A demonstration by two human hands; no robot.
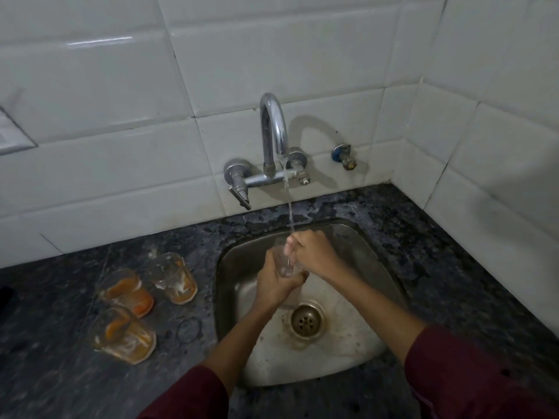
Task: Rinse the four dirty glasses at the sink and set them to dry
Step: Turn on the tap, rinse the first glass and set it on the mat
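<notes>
A clear glass (283,261) is held over the steel sink (360,255), under the stream running from the tap (273,131). My left hand (273,285) grips it from below and around its base. My right hand (311,252) is over its rim with fingers reaching inside. Three dirty glasses with orange residue stand on the counter left of the sink: one at the back (174,278), one in the middle (127,293), one nearest me (122,335).
Dark speckled stone counter (453,267) surrounds the sink, with white tiled walls behind and to the right. The drain (307,320) sits in the basin centre. A small wall valve (343,155) is right of the tap. A wet ring marks the counter by the sink's left edge.
</notes>
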